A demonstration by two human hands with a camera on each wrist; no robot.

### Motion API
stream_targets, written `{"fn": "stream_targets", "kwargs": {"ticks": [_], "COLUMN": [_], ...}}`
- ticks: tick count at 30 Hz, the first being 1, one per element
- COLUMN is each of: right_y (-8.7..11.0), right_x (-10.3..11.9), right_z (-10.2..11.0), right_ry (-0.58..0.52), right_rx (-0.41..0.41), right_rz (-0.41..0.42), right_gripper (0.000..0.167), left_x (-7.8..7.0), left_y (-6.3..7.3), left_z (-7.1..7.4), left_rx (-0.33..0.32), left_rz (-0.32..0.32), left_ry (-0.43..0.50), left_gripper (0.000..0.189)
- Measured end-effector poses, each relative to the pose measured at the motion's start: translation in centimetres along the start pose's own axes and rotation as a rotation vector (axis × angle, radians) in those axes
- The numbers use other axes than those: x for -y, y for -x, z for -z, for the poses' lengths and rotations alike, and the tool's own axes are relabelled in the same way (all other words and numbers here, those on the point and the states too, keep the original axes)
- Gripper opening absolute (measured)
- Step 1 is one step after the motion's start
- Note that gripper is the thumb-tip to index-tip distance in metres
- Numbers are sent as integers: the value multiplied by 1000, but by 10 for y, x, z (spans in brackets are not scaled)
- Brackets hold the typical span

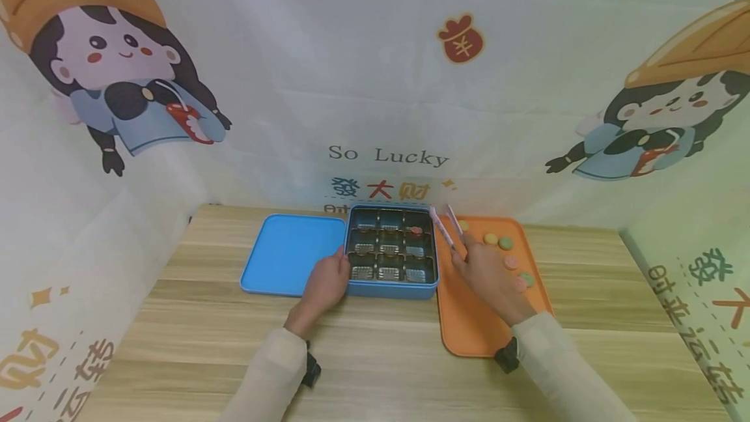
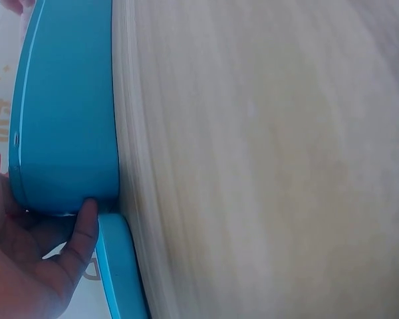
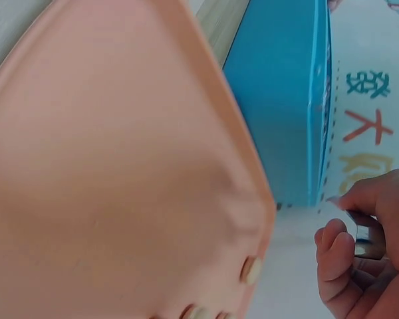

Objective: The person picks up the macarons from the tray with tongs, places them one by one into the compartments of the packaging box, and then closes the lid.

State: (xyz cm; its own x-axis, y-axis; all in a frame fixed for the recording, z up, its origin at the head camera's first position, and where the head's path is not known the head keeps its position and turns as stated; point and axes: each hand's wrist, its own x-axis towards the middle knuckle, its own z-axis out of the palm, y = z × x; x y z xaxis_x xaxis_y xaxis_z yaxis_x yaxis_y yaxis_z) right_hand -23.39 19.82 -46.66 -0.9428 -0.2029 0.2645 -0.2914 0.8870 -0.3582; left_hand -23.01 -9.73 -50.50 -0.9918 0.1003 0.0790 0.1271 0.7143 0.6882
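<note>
From where I'm standing, the person's left hand (image 1: 324,285) is touching the left end of a blue box (image 1: 392,289), fingers apart, though I can't tell whether they're gripping it. The right hand (image 1: 487,273) is holding tongs (image 1: 442,227), tips parted, near the box's back right corner and over an orange tray (image 1: 469,327), where several cookies (image 1: 505,243) are lying. One pink cookie (image 1: 416,231) is sitting in the box's back right compartment, while a blue lid (image 1: 293,253) is lying just left of the box.
</note>
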Motion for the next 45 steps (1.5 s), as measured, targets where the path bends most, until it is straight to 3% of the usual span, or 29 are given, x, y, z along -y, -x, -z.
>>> {"fn": "stream_targets", "kwargs": {"ticks": [2,3,6,10,19,32,45], "right_y": [0,2,3,6,9,9,11], "right_x": [-5,-7,-15,-25,-36,-38,-35], "right_z": [2,6,6,2,-1,-6,-2], "right_ry": [11,-22,6,21,52,57,63], "right_rx": [42,55,78,49,90,127,99], "right_rz": [-56,-144,-178,-153,-198,-215,-158], "right_gripper": [39,31,27,22,24,25,21], "left_x": [0,0,0,-1,-3,-1,1], "left_y": [0,0,0,0,-1,1,1], "left_z": [1,1,1,1,0,0,-1], "left_rx": [2,8,18,19,21,33,35], "left_rz": [1,2,3,3,12,16,8], "left_ry": [-3,1,9,5,22,56,50], "left_gripper": [46,46,46,47,46,48,48]}}
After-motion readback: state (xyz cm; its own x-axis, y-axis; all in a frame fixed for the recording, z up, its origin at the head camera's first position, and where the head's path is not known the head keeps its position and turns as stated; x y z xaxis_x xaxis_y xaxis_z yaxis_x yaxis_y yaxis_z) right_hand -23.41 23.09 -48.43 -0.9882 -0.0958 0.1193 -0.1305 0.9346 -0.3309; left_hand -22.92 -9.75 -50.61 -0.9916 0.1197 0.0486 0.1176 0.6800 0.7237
